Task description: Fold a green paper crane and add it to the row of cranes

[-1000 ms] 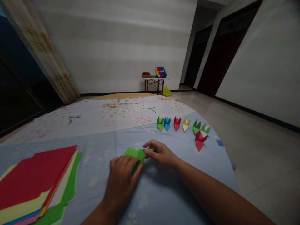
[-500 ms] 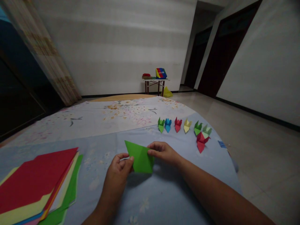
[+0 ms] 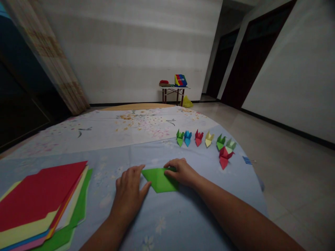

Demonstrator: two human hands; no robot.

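A folded sheet of green origami paper (image 3: 159,181) lies flat, or nearly so, on the blue cloth in front of me. My left hand (image 3: 131,186) rests at its left end, fingers stretched out and thumb apart, the thumb tip touching the paper's near left edge. At the right end, my right hand (image 3: 181,171) has its thumb on top of the paper and its fingers curled at the far edge, gripping it. Part of the paper's right side is hidden beneath that hand.
Several folded paper birds stand beyond my right hand, among them a blue one (image 3: 187,138) and a red one (image 3: 225,157). A stack of coloured paper (image 3: 39,195) lies at left. A blue item (image 3: 246,160) sits by the table's right edge.
The green paper has come down from a tilted, raised position to the cloth. My left hand has let go of its pinch and spread its fingers; my right hand stays on the paper.
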